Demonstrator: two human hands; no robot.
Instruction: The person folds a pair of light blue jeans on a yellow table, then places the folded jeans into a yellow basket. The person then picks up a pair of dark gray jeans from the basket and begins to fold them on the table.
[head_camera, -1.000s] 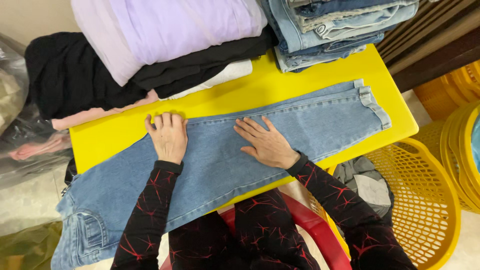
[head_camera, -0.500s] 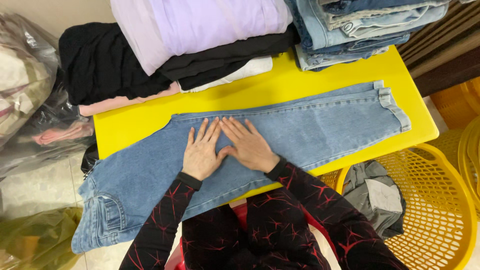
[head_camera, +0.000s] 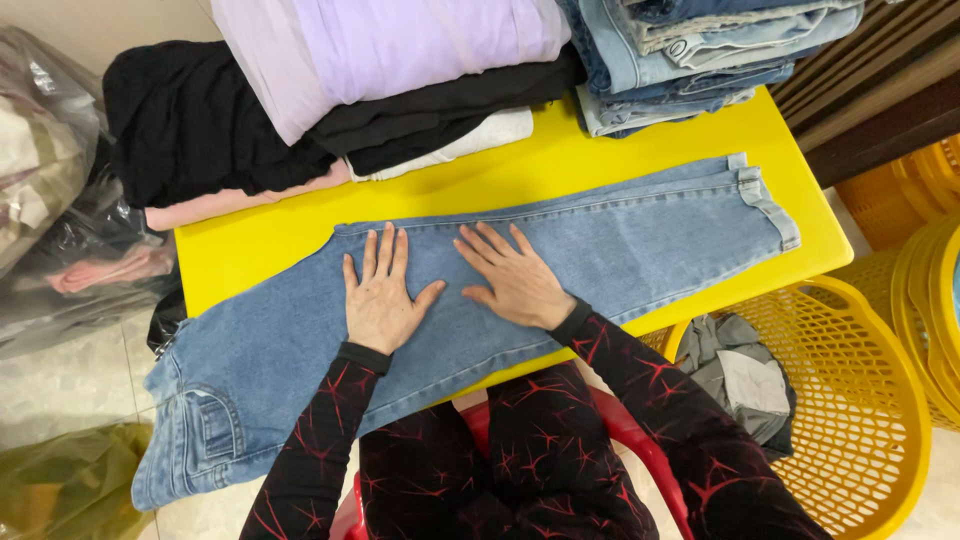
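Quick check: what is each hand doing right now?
Left hand: open, flat on the light blue denim jeans, gripping nothing.
Right hand: open, flat on them too.

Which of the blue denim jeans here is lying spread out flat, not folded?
The light blue jeans under both hands, stretched across the yellow table. The other jeans sit folded in a stack at the table's far right corner.

Both arms are covered by long, close-fitting black sleeves (head_camera: 330, 440) crossed with thin red, starburst-like lines. The same print runs over the lap, perhaps matching trousers. The left hand (head_camera: 380, 300) and right hand (head_camera: 515, 283) are bare, ringless.
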